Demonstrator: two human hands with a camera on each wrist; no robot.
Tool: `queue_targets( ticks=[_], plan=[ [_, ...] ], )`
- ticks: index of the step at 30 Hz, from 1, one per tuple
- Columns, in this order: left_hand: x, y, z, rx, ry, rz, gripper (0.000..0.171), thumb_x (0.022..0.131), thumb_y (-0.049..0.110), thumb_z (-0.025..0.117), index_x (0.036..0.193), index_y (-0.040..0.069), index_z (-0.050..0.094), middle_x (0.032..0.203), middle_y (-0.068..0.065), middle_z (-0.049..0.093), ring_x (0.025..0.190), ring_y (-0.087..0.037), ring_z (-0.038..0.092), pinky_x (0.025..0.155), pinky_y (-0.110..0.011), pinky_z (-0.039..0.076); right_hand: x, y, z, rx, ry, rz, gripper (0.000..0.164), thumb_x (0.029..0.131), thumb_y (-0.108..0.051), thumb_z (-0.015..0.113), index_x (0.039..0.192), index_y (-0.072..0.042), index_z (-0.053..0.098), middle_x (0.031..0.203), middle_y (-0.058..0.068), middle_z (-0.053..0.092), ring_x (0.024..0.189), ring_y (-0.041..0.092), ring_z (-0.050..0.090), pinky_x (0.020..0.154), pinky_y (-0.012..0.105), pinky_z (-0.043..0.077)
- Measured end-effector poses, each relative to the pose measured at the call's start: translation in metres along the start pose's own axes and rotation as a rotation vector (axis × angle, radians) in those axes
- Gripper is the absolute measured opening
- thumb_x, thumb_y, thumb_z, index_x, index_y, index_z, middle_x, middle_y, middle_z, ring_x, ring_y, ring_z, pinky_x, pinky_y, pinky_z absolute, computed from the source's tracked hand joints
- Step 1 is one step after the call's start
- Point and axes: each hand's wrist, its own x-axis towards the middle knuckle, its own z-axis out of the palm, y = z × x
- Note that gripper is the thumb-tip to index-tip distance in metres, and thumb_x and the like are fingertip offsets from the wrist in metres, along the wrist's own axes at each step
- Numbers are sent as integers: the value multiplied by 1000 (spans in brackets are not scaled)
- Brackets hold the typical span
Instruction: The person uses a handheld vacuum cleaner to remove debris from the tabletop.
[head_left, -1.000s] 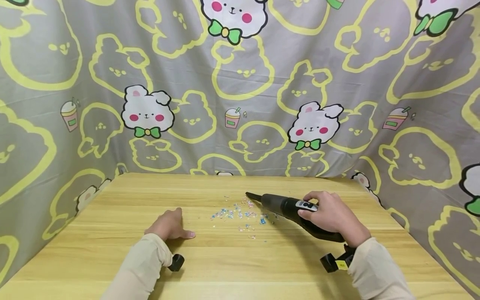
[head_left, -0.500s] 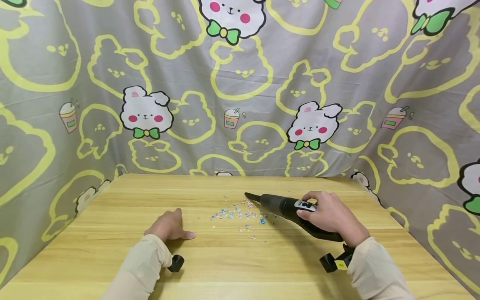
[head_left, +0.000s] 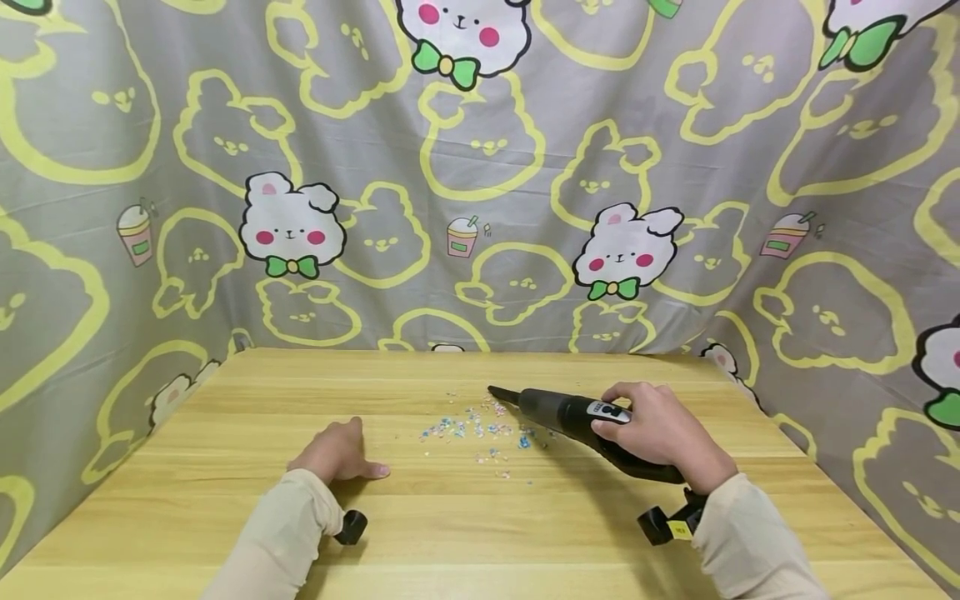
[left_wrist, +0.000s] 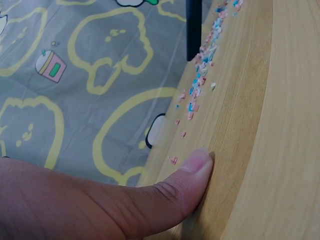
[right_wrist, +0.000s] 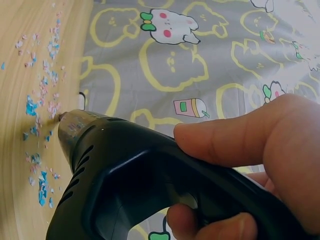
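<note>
My right hand [head_left: 651, 423] grips the handle of a black handheld vacuum cleaner [head_left: 573, 414], fingers curled round it in the right wrist view. Its narrow nozzle [head_left: 503, 394] points left, the tip at the far edge of scattered paper scraps [head_left: 491, 429]. These small bits, blue, pink and white, lie across the middle of the table [head_left: 420, 533]. To the left of the scraps my left hand [head_left: 337, 450] rests on the wood with nothing in it, thumb stretched toward them. In the left wrist view the thumb [left_wrist: 165, 200] touches the tabletop and the other fingers are out of sight.
A grey curtain [head_left: 510, 208] printed with yellow outlines and white rabbits hangs behind the table and along both sides. Each wrist carries a small black camera, the left one [head_left: 351, 527] and the right one [head_left: 656, 525] both close above the tabletop.
The vacuum cleaner's nozzle shows a very slight shift left, along with the whole view. Both hands keep their places, and the scraps look the same.
</note>
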Motion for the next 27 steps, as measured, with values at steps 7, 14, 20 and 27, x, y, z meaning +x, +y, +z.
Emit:
queue_targets(
  ticks=[7, 14, 20, 27],
  plan=[
    [-1, 1, 0, -5, 0, 0, 108, 68, 50, 83, 140, -14, 34, 132, -40, 43, 122, -54, 44, 92, -70, 38, 0, -1, -1, 3, -2, -3, 38, 83, -34, 75, 111, -8, 69, 94, 10, 66, 84, 30, 52, 66, 39, 45],
    [-2, 1, 0, -15, -4, -15, 107, 69, 49, 83, 141, -13, 33, 135, -39, 41, 123, -52, 43, 91, -71, 37, 0, 0, 0, 4, -1, -5, 38, 84, -35, 75, 111, -9, 69, 95, 11, 67, 84, 29, 53, 65, 38, 46],
    [-1, 1, 0, 2, 4, 11, 106, 70, 49, 83, 139, -15, 34, 132, -41, 42, 121, -55, 43, 93, -68, 38, 0, -1, 0, 3, 0, -13, 37, 84, -34, 75, 110, -9, 69, 96, 12, 67, 82, 28, 54, 64, 37, 46],
    [-1, 2, 0, -3, 3, 10, 106, 69, 49, 83, 139, -15, 35, 132, -41, 42, 121, -56, 42, 93, -69, 38, -1, -1, 0, 1, 4, -17, 36, 83, -34, 75, 109, -9, 70, 94, 11, 67, 81, 28, 53, 64, 37, 45]
  ],
)
